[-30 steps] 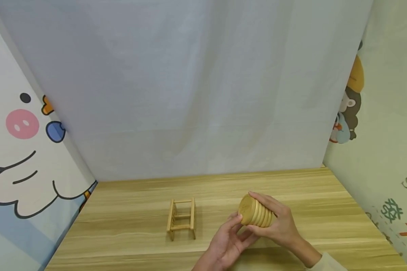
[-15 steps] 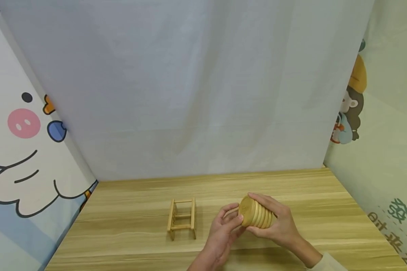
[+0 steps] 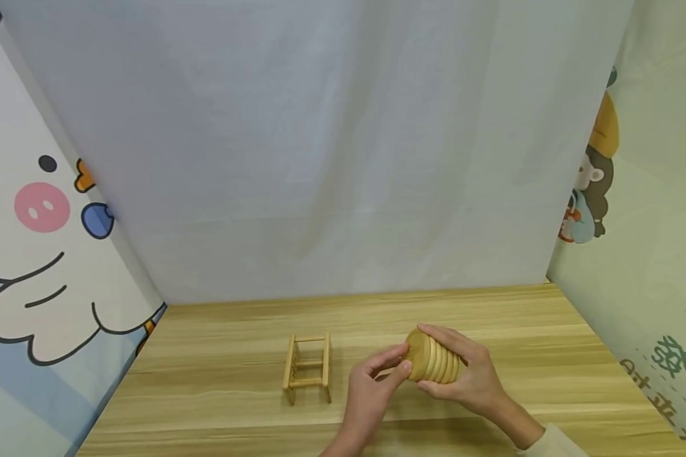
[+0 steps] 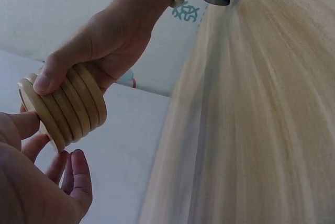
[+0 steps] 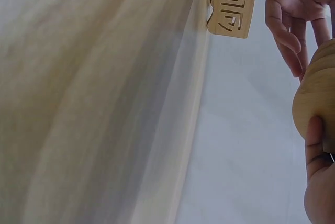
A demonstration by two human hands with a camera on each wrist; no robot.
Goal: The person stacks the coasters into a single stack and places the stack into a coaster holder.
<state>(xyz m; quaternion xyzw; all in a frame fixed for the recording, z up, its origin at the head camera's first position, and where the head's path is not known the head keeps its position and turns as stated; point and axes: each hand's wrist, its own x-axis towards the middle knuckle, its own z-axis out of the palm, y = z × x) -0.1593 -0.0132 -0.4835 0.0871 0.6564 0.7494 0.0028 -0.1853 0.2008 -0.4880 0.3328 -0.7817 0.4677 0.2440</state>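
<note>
My right hand (image 3: 477, 376) grips a stack of round wooden coasters (image 3: 444, 363), tilted on its side above the table. Its thumb runs along the lower side and its fingers go over the top. At the stack's left end my left hand (image 3: 368, 387) pinches the end coaster (image 3: 417, 357) by its edge. In the left wrist view that end coaster (image 4: 35, 110) lies between thumb and index finger, the other fingers loosely bent below. A small wooden coaster rack (image 3: 307, 383) stands on the table left of both hands.
The wood-grain table (image 3: 223, 362) ends at a pale grey cloth (image 3: 343, 158) behind. Printed cartoon panels flank it, a left one (image 3: 11, 254) and a right one (image 3: 634, 266). In the right wrist view the rack's end panel (image 5: 246, 25) shows cut-out slots.
My left hand has turned from below the stack to its left side, its index finger now at the end coaster's edge with the thumb. The right hand and rack stay put.
</note>
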